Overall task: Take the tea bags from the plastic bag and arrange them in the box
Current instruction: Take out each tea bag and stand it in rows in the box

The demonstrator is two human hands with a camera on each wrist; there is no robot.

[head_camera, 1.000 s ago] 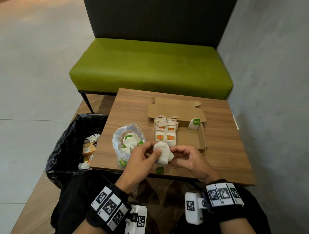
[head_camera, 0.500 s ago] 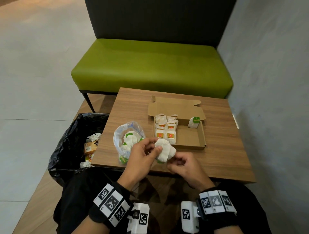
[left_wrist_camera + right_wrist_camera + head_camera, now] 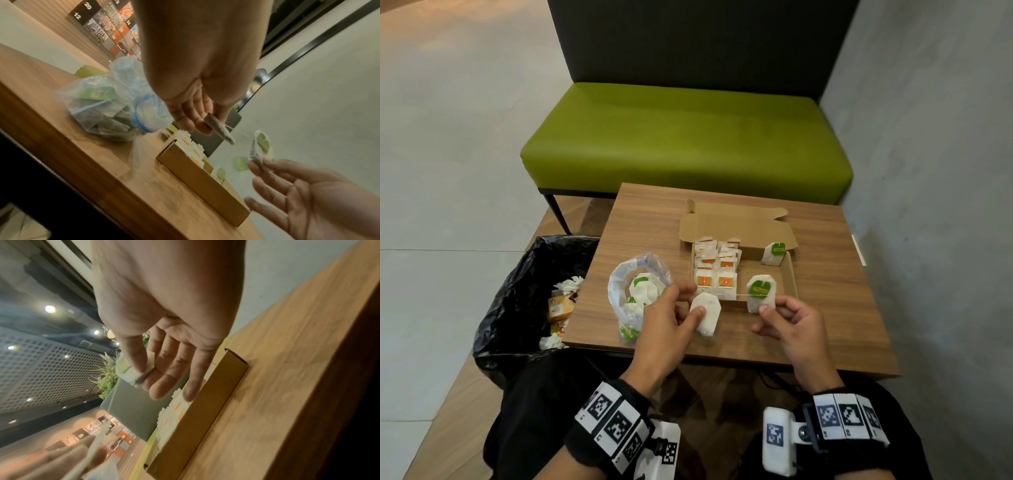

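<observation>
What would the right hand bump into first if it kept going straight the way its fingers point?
Probably the cardboard box. The right hand, pinching a tea bag, points forward over the box's near wall; depth is unclear, so it might pass above it.

the hands have drawn apart, splitting the clump into a left tea bag and a right tea bag.

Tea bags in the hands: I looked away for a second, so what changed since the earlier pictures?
The clump is pulled apart: the right hand drew a green-tagged tea bag rightward over the box, while the left hand keeps a plain tea bag; a string links them. Plastic bag and boxed rows unchanged.
</observation>
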